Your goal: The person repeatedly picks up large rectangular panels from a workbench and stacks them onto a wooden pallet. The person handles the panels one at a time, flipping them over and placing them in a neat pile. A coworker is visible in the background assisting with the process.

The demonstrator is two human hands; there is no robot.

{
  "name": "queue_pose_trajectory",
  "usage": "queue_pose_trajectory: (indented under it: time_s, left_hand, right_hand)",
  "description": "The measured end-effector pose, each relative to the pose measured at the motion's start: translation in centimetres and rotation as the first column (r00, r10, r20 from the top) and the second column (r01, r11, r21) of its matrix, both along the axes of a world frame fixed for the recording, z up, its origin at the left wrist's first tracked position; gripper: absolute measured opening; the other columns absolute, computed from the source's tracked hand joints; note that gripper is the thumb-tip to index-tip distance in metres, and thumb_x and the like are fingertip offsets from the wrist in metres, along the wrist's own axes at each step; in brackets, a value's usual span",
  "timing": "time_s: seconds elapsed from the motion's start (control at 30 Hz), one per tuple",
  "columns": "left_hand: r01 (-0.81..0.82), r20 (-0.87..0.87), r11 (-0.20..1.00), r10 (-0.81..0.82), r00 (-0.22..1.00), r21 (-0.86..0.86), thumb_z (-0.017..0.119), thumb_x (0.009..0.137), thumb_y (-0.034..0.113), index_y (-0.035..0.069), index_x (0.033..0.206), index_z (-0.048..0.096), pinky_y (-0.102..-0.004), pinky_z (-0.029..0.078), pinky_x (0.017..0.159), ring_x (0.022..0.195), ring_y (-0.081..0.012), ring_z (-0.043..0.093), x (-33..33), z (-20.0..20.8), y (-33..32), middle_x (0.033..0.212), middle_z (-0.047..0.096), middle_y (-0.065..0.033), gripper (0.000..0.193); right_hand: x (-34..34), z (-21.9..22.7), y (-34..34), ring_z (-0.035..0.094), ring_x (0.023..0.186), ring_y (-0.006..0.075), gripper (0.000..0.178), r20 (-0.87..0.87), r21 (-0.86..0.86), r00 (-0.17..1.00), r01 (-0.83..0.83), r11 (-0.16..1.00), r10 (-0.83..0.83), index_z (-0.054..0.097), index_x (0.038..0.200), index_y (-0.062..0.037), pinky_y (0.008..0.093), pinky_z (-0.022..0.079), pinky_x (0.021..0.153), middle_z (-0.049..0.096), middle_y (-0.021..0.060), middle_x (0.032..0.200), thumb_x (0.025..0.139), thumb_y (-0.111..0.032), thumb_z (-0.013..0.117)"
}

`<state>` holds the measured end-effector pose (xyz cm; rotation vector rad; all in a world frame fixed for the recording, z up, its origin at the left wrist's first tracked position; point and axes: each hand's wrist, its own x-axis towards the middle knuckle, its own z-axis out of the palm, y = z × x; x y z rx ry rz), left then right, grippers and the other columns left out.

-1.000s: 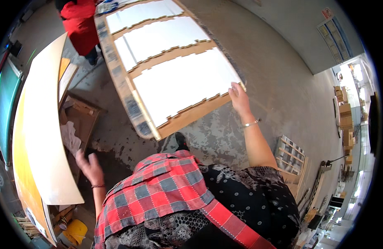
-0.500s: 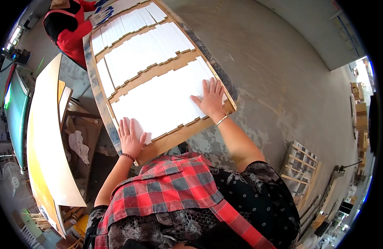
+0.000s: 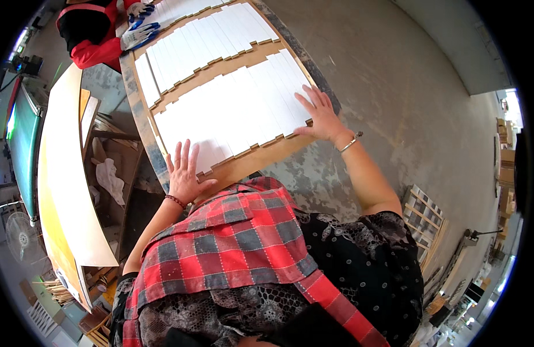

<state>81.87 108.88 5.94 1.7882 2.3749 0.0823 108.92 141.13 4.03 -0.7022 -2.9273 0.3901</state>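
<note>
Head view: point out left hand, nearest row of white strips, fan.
Left hand [image 3: 186,183], head view: back of hand.
Nearest row of white strips [image 3: 232,115], head view: upper face, mid-row.
Fan [image 3: 23,237], head view: centre of guard.

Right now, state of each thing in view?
Left hand: open, fingers spread, at near row's left end
Right hand: open, fingers spread, at board's right edge
Near row of white strips: flat, side by side, ends stepped
Brown board: lying under the strips
White cloth: crumpled
Fan: upright; spinning or not, can't tell
</note>
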Motion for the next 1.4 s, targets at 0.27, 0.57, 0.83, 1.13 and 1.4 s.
queue_pose_trajectory:
  time_s: [0.27, 0.57, 0.83, 1.13, 1.4]
  left_hand:
    - [0.089, -0.13, 0.996, -0.086, 0.988, 0.016, 0.057, 0.075, 0.052, 0.014, 0.136, 0.034, -0.0535, 0.009, 0.106, 0.135, -0.0333, 0.014, -0.6, -1.9, 0.5, 0.146, 0.022, -0.0134, 0.075]
    - [0.114, -0.23, 0.986, -0.085, 0.969, 0.118, 0.053, 0.08, 0.051, 0.014, 0.141, 0.023, -0.0575, 0.01, 0.104, 0.136, -0.0315, 0.014, -1.2, -3.5, 0.1, 0.146, 0.019, -0.0128, 0.078]
    - [0.361, 0.287, 0.793, -0.538, 0.793, 0.49, 0.058, 0.081, 0.01, 0.006, 0.136, 0.029, -0.0492, 0.038, 0.094, 0.127, -0.04, 0.029, 2.5, -2.1, -4.3, 0.139, 0.028, -0.0204, 0.062]
    - [0.721, 0.702, 0.688, -0.553, 0.449, 0.081, 0.063, 0.076, 0.008, 0.002, 0.112, 0.051, -0.0351, 0.045, 0.083, 0.101, -0.0294, 0.055, 7.1, -7.4, -6.0, 0.116, 0.052, -0.015, 0.038]
    - [0.566, 0.686, 0.54, 0.028, 0.727, -0.623, 0.056, 0.084, 0.031, 0.002, 0.109, 0.056, -0.0331, 0.046, 0.075, 0.086, -0.0198, 0.06, 9.9, -16.9, -5.5, 0.096, 0.063, -0.0136, 0.038]
  right_hand:
    - [1.0, -2.9, -1.0, 0.019, 0.131, 0.0369, 0.078, -0.242, 0.061, 0.968, -0.051, 0.997, 0.064, 0.043, 0.131, -0.0178, 0.0511, 0.013, 0.107, 0.033, 0.0119, 0.139, 0.067, -0.058, 0.064]
    - [3.0, -0.9, -8.3, 0.016, 0.132, 0.0358, 0.088, -0.439, -0.042, 0.835, 0.349, 0.936, -0.331, 0.03, 0.137, -0.0206, 0.0519, 0.008, 0.109, 0.023, 0.0125, 0.141, 0.065, -0.052, 0.07]
    - [18.5, -5.0, -37.0, 0.035, 0.125, 0.0346, 0.06, 0.157, 0.121, 0.428, 0.886, 0.447, -0.89, 0.046, 0.126, -0.0102, 0.052, 0.026, 0.101, 0.047, 0.0149, 0.125, 0.076, -0.038, 0.061]
    - [21.7, -1.6, -42.4, 0.056, 0.093, 0.0319, 0.046, -0.087, -0.153, 0.56, 0.81, 0.567, -0.824, 0.056, 0.108, -0.0066, 0.0439, 0.039, 0.088, 0.061, 0.0154, 0.093, 0.076, -0.039, 0.061]
    - [29.3, -3.7, -37.9, 0.053, 0.09, 0.0274, 0.041, 0.318, 0.058, 0.521, 0.823, 0.565, -0.792, 0.068, 0.073, -0.0078, 0.0414, 0.035, 0.083, 0.063, 0.0079, 0.078, 0.078, -0.046, 0.052]
